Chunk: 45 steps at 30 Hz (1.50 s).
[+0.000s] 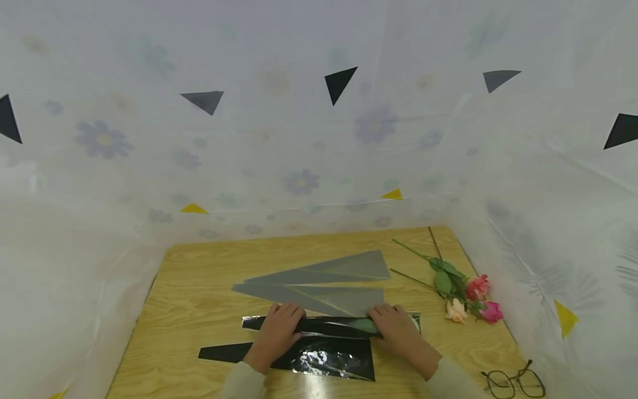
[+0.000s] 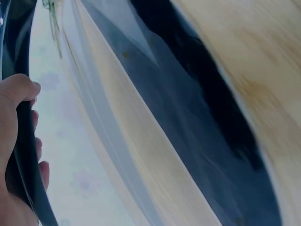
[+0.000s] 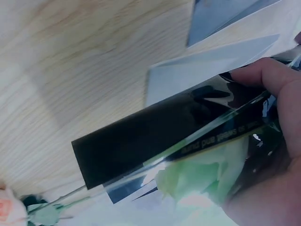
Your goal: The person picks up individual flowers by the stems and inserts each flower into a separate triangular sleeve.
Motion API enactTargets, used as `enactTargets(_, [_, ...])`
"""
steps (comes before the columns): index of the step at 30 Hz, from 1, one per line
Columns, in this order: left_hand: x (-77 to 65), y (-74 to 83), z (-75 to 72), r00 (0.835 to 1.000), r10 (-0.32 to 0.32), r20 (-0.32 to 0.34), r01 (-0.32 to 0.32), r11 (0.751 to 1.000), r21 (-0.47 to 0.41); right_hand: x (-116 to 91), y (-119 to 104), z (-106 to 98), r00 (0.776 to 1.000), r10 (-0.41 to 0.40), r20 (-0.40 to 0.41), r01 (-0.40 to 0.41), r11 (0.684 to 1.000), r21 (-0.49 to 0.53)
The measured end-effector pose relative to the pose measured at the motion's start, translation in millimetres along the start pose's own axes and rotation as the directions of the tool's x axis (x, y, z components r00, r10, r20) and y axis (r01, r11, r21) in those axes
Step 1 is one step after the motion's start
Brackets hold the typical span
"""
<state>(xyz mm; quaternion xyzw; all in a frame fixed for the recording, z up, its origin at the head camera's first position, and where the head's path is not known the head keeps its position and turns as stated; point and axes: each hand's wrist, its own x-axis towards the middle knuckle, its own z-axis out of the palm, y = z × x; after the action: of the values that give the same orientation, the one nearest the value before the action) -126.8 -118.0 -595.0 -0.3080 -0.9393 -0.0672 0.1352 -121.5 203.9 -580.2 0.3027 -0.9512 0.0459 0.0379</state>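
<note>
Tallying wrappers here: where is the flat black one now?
In the head view, low and left of centre, the flat black wrapper lies on the table, nearer the person than the wrapped green rose the left hand and right hand hold.

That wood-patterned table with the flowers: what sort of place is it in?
Perhaps a small flower-wrapping workspace: loose roses and glossy black sleeves share the table, and pale, flower-patterned sheeting surrounds it at the back and sides.

Head view: soft, even, slightly dim light
Flat black flower sleeve: broken white glare
Wooden tabletop: pale reflection at six o'clock
Left-wrist view: hazy, blurred wood grain
Pale-green rose: washed-out highlight, five o'clock
</note>
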Motion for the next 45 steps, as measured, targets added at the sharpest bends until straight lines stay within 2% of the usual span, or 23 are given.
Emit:
enactTargets(6, [-11.0, -11.9, -0.4, 0.999, -0.034, 0.037, 0.034, 0.999, -0.004, -9, 14, 0, 0.999, 0.031, 0.035, -0.031, 0.999, -0.007])
enactTargets(15, [-17.9, -19.0, 5.3, 0.999, -0.031, 0.015, 0.032, 0.999, -0.037, -14, 20, -2, 0.999, 0.026, 0.047, -0.026, 1.000, 0.001])
enactTargets(19, [-19.1, -19.1, 3.5, 0.999, -0.046, 0.015, 0.046, 0.998, -0.036, -16, 21, -4, 0.998, 0.034, 0.051, -0.034, 0.999, -0.003])
enactTargets(23, [-11.9, -7.6, 0.1, 0.999, -0.019, 0.041, 0.019, 1.000, -0.008, -11, 13, -8, 0.999, 0.015, 0.036, -0.015, 1.000, -0.008])
enactTargets(28, [9.2, 21.0, -1.7, 0.996, 0.025, 0.087, -0.030, 0.998, 0.053, 9, -18, -14, 0.999, -0.039, 0.009, 0.039, 0.999, -0.022])
enactTargets(32, [25.1, 41.6, -4.0, 0.993, 0.049, 0.104, -0.053, 0.998, 0.038, 23, -43, -19, 0.996, -0.076, -0.043, 0.074, 0.996, -0.046])
enactTargets(35, [32.8, 49.4, -5.2, 0.995, 0.053, 0.086, -0.056, 0.998, 0.032, 31, -55, -26, 0.990, -0.104, -0.095, 0.102, 0.994, -0.030])
enactTargets(38, [34.8, 46.7, -6.5, 0.998, 0.036, 0.050, -0.038, 0.998, 0.040, 34, -58, -36, 0.983, -0.090, -0.161, 0.096, 0.995, 0.034])
enactTargets(41, [31.6, 34.9, -8.5, 1.000, 0.002, 0.017, -0.002, 0.999, 0.033, 34, -50, -47, 0.969, -0.029, -0.247, 0.069, 0.985, 0.156])
enactTargets(43, [27.2, 24.8, -10.0, 1.000, -0.024, 0.007, 0.024, 0.999, 0.031, 32, -42, -54, 0.951, 0.033, -0.307, 0.054, 0.961, 0.270])
enactTargets(45, [22.4, 15.2, -12.1, 0.999, -0.047, 0.000, 0.047, 0.999, 0.028, 29, -33, -59, 0.933, 0.124, -0.339, 0.027, 0.913, 0.408])
